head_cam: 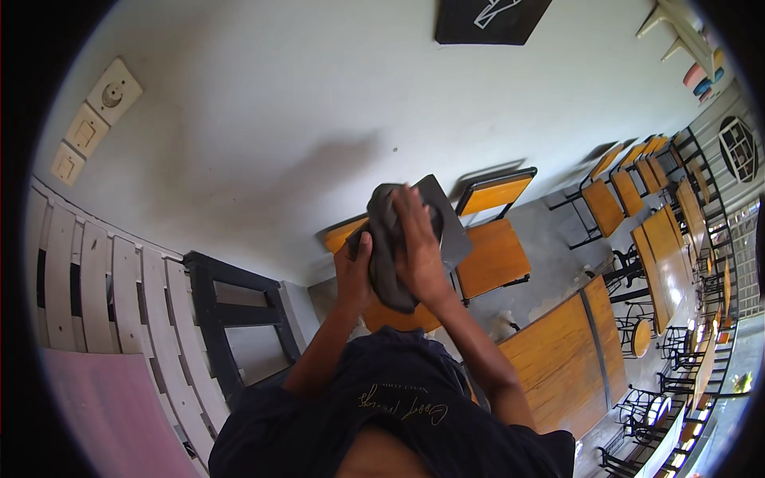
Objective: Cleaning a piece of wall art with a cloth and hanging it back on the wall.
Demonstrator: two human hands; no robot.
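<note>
My left hand (354,278) grips the near left edge of a thin dark rectangular panel (452,230), with its thumb on the upper side. Over much of the panel lies a crumpled dark grey cloth (382,239), whose folds hang down towards me. My right hand (420,254) presses flat on this cloth, its fingers stretched out and slightly blurred. The panel is held tilted in front of my chest, above a wooden chair seat (394,316). Cloth and hands hide most of its face.
A wooden chair with a black metal frame (493,257) stands just beyond the panel. To the right is a wooden table (565,358). White slatted boards (125,281) and a black frame (203,299) are at left. A wall with sockets and switches (89,125) rises ahead.
</note>
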